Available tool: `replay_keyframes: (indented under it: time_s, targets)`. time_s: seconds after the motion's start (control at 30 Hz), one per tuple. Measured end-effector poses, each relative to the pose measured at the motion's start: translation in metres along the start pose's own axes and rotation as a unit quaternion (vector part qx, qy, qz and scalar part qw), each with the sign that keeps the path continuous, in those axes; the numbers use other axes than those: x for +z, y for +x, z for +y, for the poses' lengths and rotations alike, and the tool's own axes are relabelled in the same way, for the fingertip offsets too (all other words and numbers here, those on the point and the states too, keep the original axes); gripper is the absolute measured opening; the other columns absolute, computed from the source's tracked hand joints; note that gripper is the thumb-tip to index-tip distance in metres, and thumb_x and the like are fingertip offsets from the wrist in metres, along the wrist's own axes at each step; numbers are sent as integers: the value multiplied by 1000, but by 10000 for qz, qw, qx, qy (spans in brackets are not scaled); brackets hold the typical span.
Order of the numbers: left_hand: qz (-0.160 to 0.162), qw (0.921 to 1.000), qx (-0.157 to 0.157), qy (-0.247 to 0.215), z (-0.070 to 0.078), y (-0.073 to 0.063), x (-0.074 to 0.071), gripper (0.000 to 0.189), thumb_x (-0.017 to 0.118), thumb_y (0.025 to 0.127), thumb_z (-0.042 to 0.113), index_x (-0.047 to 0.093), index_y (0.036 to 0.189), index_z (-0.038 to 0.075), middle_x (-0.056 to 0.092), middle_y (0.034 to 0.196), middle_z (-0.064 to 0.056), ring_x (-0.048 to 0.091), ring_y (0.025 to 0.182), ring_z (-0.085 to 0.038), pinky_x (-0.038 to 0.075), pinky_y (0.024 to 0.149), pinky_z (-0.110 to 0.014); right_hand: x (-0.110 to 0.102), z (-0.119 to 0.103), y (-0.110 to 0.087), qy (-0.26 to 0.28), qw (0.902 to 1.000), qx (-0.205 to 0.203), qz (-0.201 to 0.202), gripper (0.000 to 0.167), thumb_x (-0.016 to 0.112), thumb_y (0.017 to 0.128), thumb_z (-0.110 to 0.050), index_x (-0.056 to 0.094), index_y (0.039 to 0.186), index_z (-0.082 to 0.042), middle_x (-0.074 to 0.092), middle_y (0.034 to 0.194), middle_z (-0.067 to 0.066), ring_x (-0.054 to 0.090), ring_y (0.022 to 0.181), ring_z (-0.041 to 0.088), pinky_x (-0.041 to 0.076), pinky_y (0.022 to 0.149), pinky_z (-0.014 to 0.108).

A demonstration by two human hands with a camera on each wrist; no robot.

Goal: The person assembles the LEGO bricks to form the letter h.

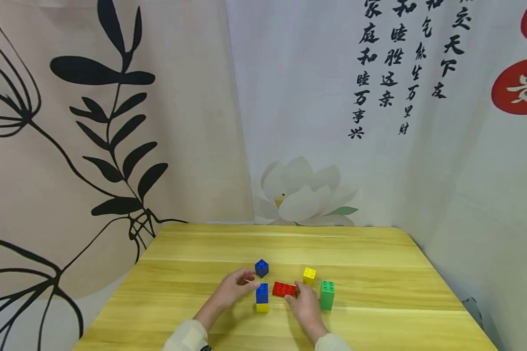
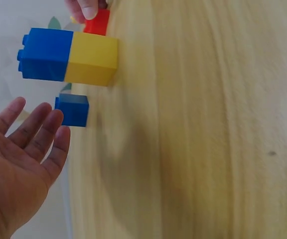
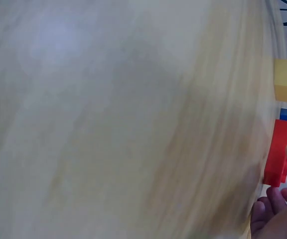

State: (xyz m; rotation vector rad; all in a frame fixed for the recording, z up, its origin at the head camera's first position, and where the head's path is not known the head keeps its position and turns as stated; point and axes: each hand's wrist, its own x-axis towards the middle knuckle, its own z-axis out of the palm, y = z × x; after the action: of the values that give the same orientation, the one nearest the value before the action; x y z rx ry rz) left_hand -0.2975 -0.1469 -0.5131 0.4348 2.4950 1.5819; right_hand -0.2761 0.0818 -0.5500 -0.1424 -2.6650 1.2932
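A blue brick sits on a yellow one, forming an upright stack (image 1: 262, 296) on the table. My left hand (image 1: 237, 288) is just left of this stack, fingers loosely spread and holding nothing; the left wrist view shows its open palm (image 2: 21, 164). Behind the stack is a single blue brick (image 1: 261, 268), near the left fingertips. With thumb and fingers, my right hand (image 1: 306, 306) pinches the right end of a long red brick (image 1: 283, 289). From the right wrist, the thumb overlaps the studded side of the red brick (image 3: 277, 154).
A small yellow brick (image 1: 309, 276) stands behind my right hand. To its right is a tall green block (image 1: 327, 295). The wooden table (image 1: 377, 263) reaches back to a printed cloth (image 1: 202, 122) hanging behind it.
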Motion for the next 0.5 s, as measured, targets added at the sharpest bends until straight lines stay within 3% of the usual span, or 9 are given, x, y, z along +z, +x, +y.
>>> replay_keyframes:
  time_s: [0.23, 0.4, 0.5]
  targets:
    - [-257, 9996, 110, 71, -8, -3, 3, 65, 78, 87, 36, 55, 135, -2, 61, 126, -16, 57, 112, -35, 49, 92, -50, 0, 5, 1, -333, 9983, -483, 48, 46, 82, 77, -8, 66, 117, 9, 67, 111, 22, 60, 103, 39, 48, 90, 53]
    - [-363, 9992, 152, 3, -8, -3, 7, 59, 80, 85, 32, 59, 131, 0, 64, 119, -8, 58, 109, -33, 49, 92, -51, 0, 7, 0, -829, 9915, -985, 164, 37, 83, 75, -7, 71, 107, 6, 68, 98, 16, 60, 91, 33, 49, 83, 48]
    - [-343, 9993, 169, -15, -8, -3, 8, 51, 79, 86, 31, 63, 126, 4, 65, 115, -5, 59, 107, -29, 49, 91, -50, -1, 8, -1, -889, 9904, -1046, 163, 35, 83, 75, -8, 71, 105, 5, 67, 96, 13, 59, 89, 31, 49, 81, 47]
